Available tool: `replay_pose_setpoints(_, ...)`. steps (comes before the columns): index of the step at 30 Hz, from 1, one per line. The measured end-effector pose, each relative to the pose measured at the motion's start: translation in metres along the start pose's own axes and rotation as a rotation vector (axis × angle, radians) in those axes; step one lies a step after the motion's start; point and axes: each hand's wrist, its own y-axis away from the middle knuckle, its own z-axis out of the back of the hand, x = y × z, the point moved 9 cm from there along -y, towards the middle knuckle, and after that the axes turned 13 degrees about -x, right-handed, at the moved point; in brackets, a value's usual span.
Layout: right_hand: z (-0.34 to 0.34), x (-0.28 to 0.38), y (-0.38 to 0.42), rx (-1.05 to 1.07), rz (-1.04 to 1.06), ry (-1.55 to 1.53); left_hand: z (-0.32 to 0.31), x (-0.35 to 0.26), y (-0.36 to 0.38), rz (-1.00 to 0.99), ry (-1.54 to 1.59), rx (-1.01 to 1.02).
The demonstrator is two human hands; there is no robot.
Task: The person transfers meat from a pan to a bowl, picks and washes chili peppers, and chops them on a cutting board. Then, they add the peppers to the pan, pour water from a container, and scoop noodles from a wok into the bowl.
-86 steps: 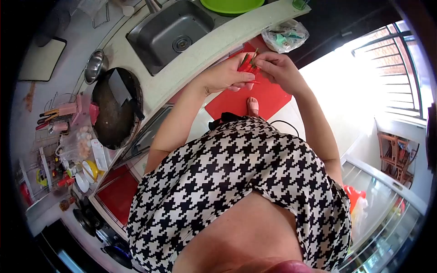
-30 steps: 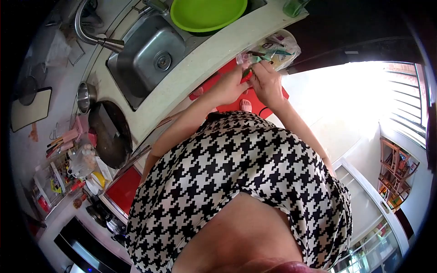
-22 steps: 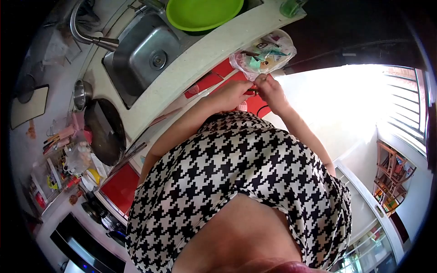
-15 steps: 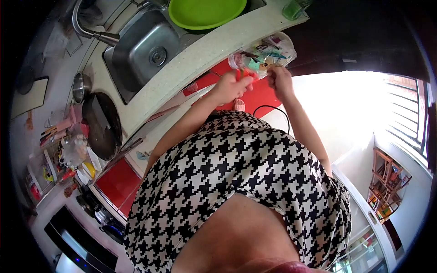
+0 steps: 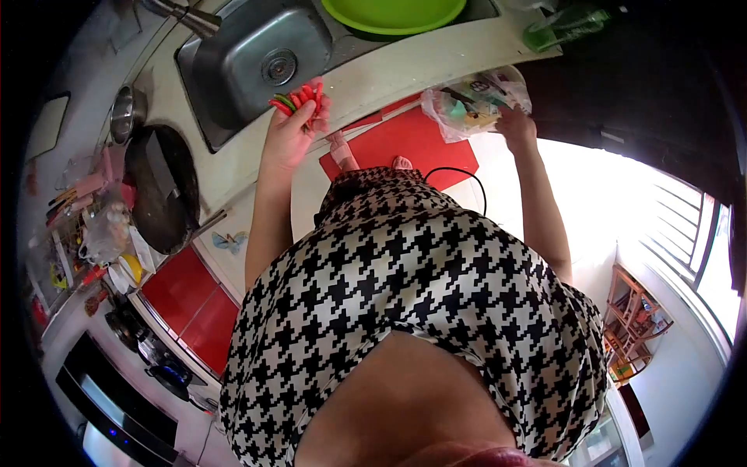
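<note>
A bunch of red chili peppers [image 5: 305, 99], with a green one among them, is gripped in my left hand [image 5: 292, 138]. That hand is raised in front of the counter edge, just below the sink [image 5: 241, 78]. My right hand [image 5: 517, 129] reaches to the rim of a waste bin [image 5: 517, 75] lined with a clear plastic bag [image 5: 440, 115]. Its fingers are dark and partly lost against the bin's contents, so I cannot make out whether they hold anything. Scraps and wrappers lie in the bag.
A lime-green basin [image 5: 397, 15] stands at the sink's far right, with a green bottle [image 5: 568, 29] lying beyond it on the counter. To the left are a steel bowl [image 5: 124, 115] and a dark wok [image 5: 156, 210]. A red mat [image 5: 389, 148] covers the floor below.
My left hand has moved left and up from near the bin to the sink's front edge, carrying the chili peppers. My right hand has shifted slightly right at the bin.
</note>
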Motion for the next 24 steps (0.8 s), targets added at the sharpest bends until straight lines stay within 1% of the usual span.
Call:
replay_pose_setpoints(1,0.007,0.005,0.002,-0.049,0.033,-0.043,0.005,-0.006,0.000,-0.029,-0.017,-0.010)
replay_pose_setpoints(2,0.013,0.026,0.040,-0.153,0.192,-0.044,0.007,-0.006,0.000,-0.008,-0.037,-0.003)
replay_pose_setpoints(4,0.021,0.063,0.060,-0.287,0.487,-0.048,0.019,-0.012,0.000,-0.034,-0.061,-0.020)
replay_pose_setpoints(6,-0.001,0.108,0.085,-0.324,0.983,0.279,0.024,-0.011,-0.002,-0.011,-0.011,0.002)
replay_pose_setpoints(8,-0.081,0.137,0.149,-0.065,0.996,0.265,0.024,-0.015,-0.007,-0.037,-0.011,-0.016)
replay_pose_setpoints(9,-0.126,0.138,0.156,0.154,0.964,0.367,0.030,-0.017,-0.012,-0.041,0.014,-0.039)
replay_pose_setpoints(10,-0.163,0.136,0.165,0.240,0.898,0.391,0.030,-0.017,-0.028,-0.028,0.035,-0.032)
replay_pose_setpoints(11,-0.203,0.132,0.171,0.434,0.900,0.402,0.028,-0.018,-0.042,-0.016,0.056,-0.025)
replay_pose_setpoints(12,-0.238,0.140,0.176,0.460,1.179,0.552,0.025,-0.025,-0.055,-0.036,0.069,-0.047)
replay_pose_setpoints(13,-0.265,0.154,0.190,0.530,1.219,0.549,0.017,-0.028,-0.069,-0.049,0.088,-0.058)
replay_pose_setpoints(14,-0.290,0.168,0.177,0.475,1.340,0.599,0.009,-0.031,-0.083,-0.062,0.108,-0.068)
replay_pose_setpoints(15,-0.316,0.185,0.162,0.417,1.458,0.645,-0.002,-0.032,-0.098,-0.065,0.152,-0.036)
replay_pose_setpoints(17,-0.335,0.232,0.158,0.120,1.676,0.624,-0.029,-0.022,-0.106,-0.013,0.208,-0.030)
replay_pose_setpoints(18,-0.335,0.256,0.144,-0.053,1.708,0.432,-0.043,-0.017,-0.112,0.014,0.235,-0.027)
replay_pose_setpoints(20,-0.344,0.273,0.111,0.108,1.610,0.569,-0.058,0.004,-0.113,0.078,0.306,-0.008)
replay_pose_setpoints(22,-0.332,0.271,0.119,0.098,1.644,0.548,-0.077,0.019,-0.110,0.117,0.343,-0.019)
replay_pose_setpoints(24,-0.328,0.261,0.143,0.131,1.695,0.516,-0.082,0.022,-0.114,0.098,0.311,-0.031)
